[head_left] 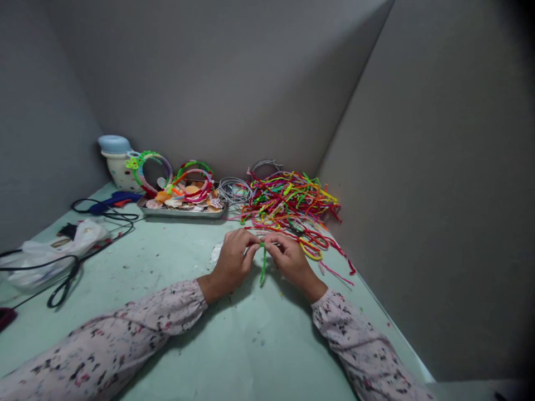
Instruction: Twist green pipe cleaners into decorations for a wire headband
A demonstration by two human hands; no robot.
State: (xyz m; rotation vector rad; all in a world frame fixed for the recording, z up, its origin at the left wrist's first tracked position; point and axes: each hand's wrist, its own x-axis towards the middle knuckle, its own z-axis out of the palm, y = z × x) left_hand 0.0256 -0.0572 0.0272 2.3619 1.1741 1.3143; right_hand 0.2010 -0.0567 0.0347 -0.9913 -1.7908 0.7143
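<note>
A green pipe cleaner [263,267] hangs down between my two hands over the middle of the table. My left hand [234,257] pinches its top end between thumb and fingers. From the other side, my right hand [290,260] pinches the same end, with the fingertips of both hands almost meeting. Just beyond my hands lies a tangled heap of coloured pipe cleaners [292,197], mostly red, green, yellow and pink. Part of a white object [216,252] shows behind my left hand; I cannot make out what it is.
A metal tray [184,214] holds shells and several wrapped rings. Beside it lies coiled grey wire [234,190]. At the left are a lidded cup [121,164], blue-handled pliers [115,201], a plastic bag [58,250] and a black cable [75,273]. Grey walls border the table [251,356].
</note>
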